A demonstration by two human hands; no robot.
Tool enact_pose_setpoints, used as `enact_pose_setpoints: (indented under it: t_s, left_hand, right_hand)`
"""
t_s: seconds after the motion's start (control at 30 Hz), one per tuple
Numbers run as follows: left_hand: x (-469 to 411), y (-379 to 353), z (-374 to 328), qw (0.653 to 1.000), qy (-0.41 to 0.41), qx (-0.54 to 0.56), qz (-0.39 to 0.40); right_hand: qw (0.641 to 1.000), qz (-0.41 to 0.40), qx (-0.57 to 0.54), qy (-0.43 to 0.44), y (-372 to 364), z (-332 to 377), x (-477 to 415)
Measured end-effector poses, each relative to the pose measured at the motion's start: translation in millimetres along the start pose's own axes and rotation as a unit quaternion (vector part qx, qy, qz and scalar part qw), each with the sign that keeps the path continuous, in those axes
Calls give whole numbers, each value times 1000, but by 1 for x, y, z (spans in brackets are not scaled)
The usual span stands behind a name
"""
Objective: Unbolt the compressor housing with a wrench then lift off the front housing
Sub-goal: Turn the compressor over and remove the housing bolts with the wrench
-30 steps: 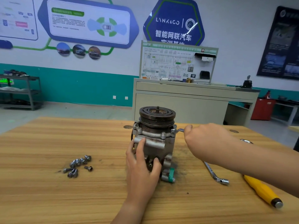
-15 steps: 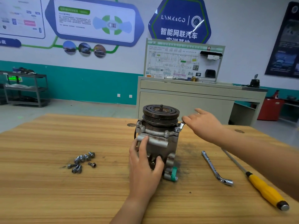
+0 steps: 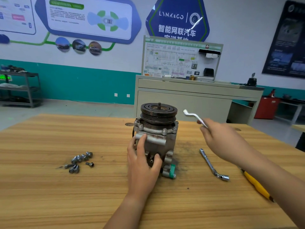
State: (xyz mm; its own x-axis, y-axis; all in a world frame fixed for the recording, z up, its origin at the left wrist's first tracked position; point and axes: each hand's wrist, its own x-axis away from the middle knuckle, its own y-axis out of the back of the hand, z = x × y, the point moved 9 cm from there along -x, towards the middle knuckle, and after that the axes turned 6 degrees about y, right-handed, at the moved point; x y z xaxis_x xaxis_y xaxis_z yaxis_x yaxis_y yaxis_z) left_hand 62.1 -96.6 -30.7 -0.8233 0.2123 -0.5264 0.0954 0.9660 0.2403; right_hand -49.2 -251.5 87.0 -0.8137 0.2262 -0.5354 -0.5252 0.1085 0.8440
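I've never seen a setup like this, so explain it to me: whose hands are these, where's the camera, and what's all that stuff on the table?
The single view comes from a camera on the person's head, looking down at their own hands. On the wooden table stands a car compressor, pulley on top. The left hand steadies its body. The right hand holds a small wrench in the air, off the bolts. Loose bolts lie to the left. To the right lie a socket wrench and a yellow-handled screwdriver.
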Motion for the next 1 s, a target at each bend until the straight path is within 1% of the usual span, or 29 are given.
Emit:
enact_pose_setpoints:
  t_s: [0.03,0.1,0.23,0.3,0.4,0.47,0.53,0.67,0.7,0.73,0.8,0.87,0.93,1.0]
  left_hand:
    - [0,0,-1,1000,2,0,2]
    - [1,2,-3,1000,-2,2,3]
    - [1,3,-3,1000,-6,4,-6]
    - [1,2,-3,1000,-2,4,-6]
    - [1,2,-3,1000,-2,6,-6]
    - [1,2,-2,1000,-2,6,-8]
    - [1,2,-2,1000,0,6,-8]
    - [0,0,-2,1000,9,3,-1]
    - [0,-1,-2,1000,10,8,3]
    - [1,0,-1,1000,8,11,5]
    - [0,0,-1,1000,7,9,3]
    - [-1,-1,0,1000,12,4,1]
    - [-1,-1,-1,1000,12,2,-1]
    - [0,1,-1,1000,9,3,-4]
  right_hand:
    - [998,47,46,2,-9,3,2]
    - [990,92,109,11,-22,9,3]
    - [980,112,165,21,-27,15,-4]
    - [971,116,203,55,-25,24,-7]
    - [945,131,279,109,-23,42,-9]
    - [939,143,287,121,-23,45,-8]
    - [949,155,255,100,-21,40,-11]
    - [962,212,167,39,-24,19,-20]
    - [965,211,151,30,-24,14,-22]
    - [971,195,132,24,-24,10,-24]
    - [989,133,67,2,-20,2,-26]
    - [996,52,-70,-31,-16,-3,-24]
    - [977,-17,-206,-56,-17,-1,-21]
    - [964,-30,-259,-61,-27,7,-21]
